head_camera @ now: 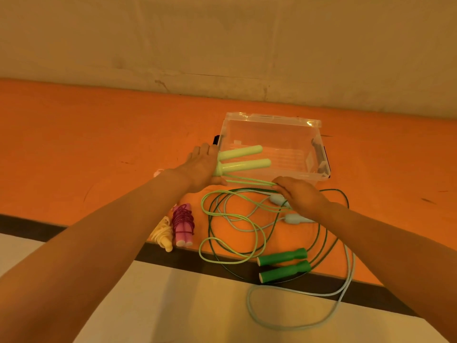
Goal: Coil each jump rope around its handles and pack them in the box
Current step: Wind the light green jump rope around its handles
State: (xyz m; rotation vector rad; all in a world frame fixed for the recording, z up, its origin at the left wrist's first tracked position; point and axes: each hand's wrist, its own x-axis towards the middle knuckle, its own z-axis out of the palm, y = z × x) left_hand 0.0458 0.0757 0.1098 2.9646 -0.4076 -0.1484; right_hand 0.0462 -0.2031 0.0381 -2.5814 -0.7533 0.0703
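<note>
two bare arms reach forward over an orange table (99,134) set against a pale wall. the left hand (204,167) grips the cord ends of a pair of light green handles (243,159), which lie side by side and point right, in front of the near left wall of a clear plastic box (272,125); whether their tips touch that wall cannot be told. the box stands open on the table, with dark latches at its short sides. the right hand (300,194), knuckles up and fingers curled, pinches the light green cord (232,216) where two strands run taut from the handles; the rest of this cord lies in loose loops on the table and over its near edge. beneath the right hand lie two pale blue handles (293,217), partly covered by it, and their pale blue cord (296,326) trails off the table in a wide loop over the light floor. two dark green handles (284,264) lie parallel at the table's near edge, their thin dark green cord (342,194) looping around the other cords. left of these loops rest two finished bundles, just beside each other: a pink jump rope (183,225) wrapped in dark red cord, and a cream jump rope (163,233) partly hidden by the left forearm.
</note>
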